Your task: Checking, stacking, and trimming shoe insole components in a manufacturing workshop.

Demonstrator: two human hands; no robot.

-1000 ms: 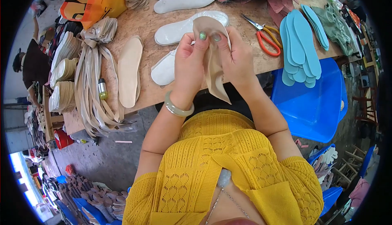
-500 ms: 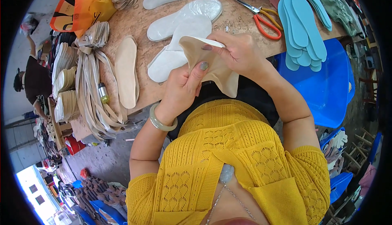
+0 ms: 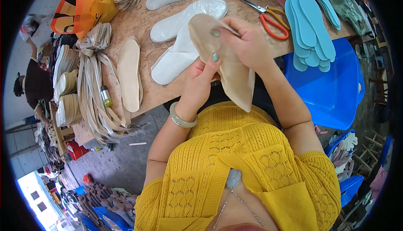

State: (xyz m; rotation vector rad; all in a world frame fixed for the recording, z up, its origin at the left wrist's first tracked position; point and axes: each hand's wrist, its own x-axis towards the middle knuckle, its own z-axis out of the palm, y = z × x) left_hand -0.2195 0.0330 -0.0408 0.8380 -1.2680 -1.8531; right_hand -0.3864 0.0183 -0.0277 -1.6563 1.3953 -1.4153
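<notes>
Both hands grip a beige insole [image 3: 228, 69] with a pale underside, held up over the table's near edge. My left hand [image 3: 201, 78] pinches its left edge near the middle, thumb on the beige face. Farther up, my right hand [image 3: 247, 42] clasps the opposite edge, its thumb also lying on the face. The insole is bent, its lower end hanging toward my lap. Just beyond it on the table lie white insoles [image 3: 170, 65], and another white pair [image 3: 168, 27] in clear, shiny wrapping. A stack of beige insoles [image 3: 129, 73] rests to the left.
Orange-handled scissors [image 3: 273, 25] and blue insoles [image 3: 308, 25] lie on the right, above a blue tub [image 3: 323, 92]. At left are beige strips [image 3: 90, 92], a small bottle [image 3: 105, 96], stacked insoles [image 3: 68, 84] and an orange bag [image 3: 86, 8]. Another person [image 3: 33, 82] stands far left.
The insole has unfolded and turned, so its beige face shows more fully. My left hand has shifted right and slightly up, and my right hand has risen a little.
</notes>
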